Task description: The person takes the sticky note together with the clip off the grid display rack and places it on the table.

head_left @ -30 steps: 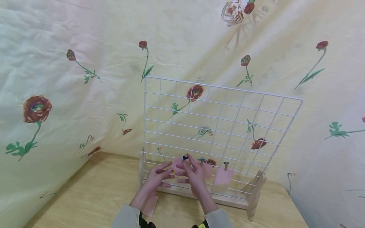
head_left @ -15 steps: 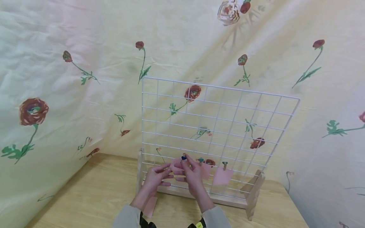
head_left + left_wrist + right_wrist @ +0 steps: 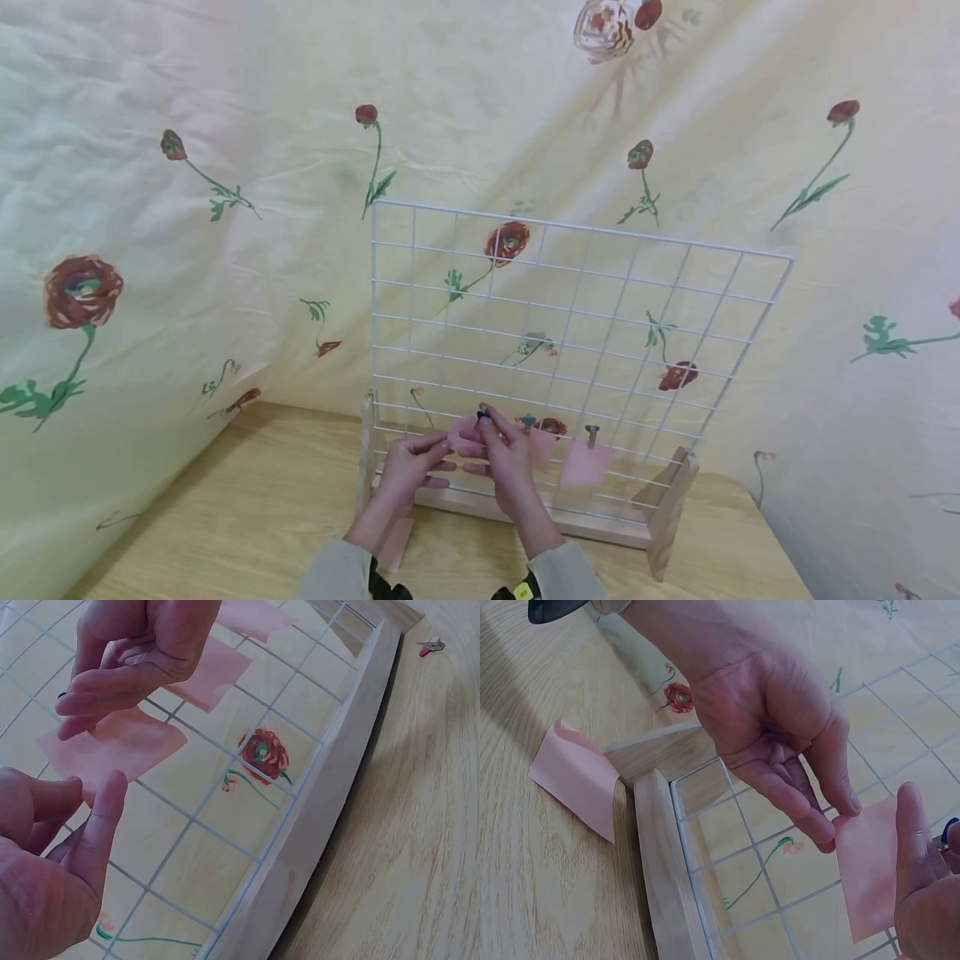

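My left hand (image 3: pixel 405 471) pinches the lower left corner of a pink paper square (image 3: pixel 870 870) between thumb and fingers. The paper lies against a white wire grid (image 3: pixel 570 325). At the top of that paper, my right hand (image 3: pixel 510 467) pinches a small clip with a blue heart (image 3: pixel 483 414) between thumb and index finger; its jaws are mostly hidden. The right hand's other fingers (image 3: pixel 112 682) extend over the paper. To the right, two more pink papers hang on the grid, each from a small clip (image 3: pixel 592 435).
Wooden feet (image 3: pixel 671 512) hold the grid upright on the wooden table (image 3: pixel 225 492). Another pink paper (image 3: pixel 577 776) with a curled corner lies near the grid's left foot. A small clip with a red part (image 3: pixel 430 648) lies on the table. Flowered cloth (image 3: pixel 225 83) hangs behind.
My right thumb and index finger have closed in on the blue-heart clip. The left hand stays at the paper's corner, nearly still. The head view has shifted slightly.
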Tool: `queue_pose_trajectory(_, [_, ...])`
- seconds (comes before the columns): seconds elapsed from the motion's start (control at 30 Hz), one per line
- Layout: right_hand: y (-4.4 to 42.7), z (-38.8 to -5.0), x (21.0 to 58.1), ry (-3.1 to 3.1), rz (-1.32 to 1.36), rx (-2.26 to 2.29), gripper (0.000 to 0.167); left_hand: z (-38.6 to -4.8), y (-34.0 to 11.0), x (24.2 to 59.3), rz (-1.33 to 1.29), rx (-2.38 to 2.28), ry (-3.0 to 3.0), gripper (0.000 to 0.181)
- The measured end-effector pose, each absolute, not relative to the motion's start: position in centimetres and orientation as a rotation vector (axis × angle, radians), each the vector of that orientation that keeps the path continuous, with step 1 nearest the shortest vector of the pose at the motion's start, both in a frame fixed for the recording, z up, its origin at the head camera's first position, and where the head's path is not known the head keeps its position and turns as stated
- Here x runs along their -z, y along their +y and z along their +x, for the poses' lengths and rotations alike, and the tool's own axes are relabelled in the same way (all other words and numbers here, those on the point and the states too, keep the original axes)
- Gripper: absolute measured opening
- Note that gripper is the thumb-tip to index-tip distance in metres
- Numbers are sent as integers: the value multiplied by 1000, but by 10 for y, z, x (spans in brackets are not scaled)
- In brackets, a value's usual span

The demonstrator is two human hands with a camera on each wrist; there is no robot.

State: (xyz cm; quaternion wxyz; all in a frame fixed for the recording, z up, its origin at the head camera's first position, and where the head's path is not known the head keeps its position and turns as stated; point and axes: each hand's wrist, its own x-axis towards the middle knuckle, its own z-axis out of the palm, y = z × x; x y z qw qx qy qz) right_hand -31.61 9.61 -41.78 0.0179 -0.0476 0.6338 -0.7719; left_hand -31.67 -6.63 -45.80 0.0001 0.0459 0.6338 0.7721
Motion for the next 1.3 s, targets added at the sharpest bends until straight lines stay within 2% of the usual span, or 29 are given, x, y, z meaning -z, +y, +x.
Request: queue_pose_trajectory(1.3, [90,-318,415,1922,-74,2530,38,-316,-66,456,125,-2395,2028,34])
